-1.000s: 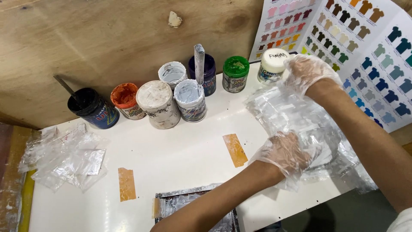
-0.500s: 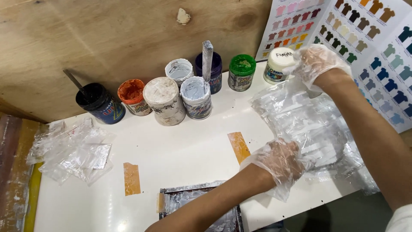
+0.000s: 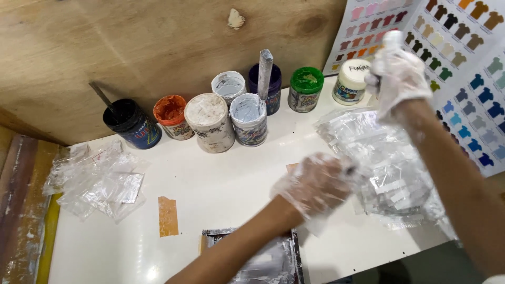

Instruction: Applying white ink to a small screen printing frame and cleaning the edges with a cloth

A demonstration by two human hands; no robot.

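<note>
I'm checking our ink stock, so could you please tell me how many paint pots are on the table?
8: black pot, orange, two whitish in front; whitish, purple, green, white-lidded behind. None appears hidden.

Plywood wall (image 3: 131,42), white table (image 3: 221,184)

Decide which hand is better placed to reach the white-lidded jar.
Right. The right hand is raised just beside the white-lidded jar at the back. The left hand is lower, at the pile of clear plastic bags.
</note>
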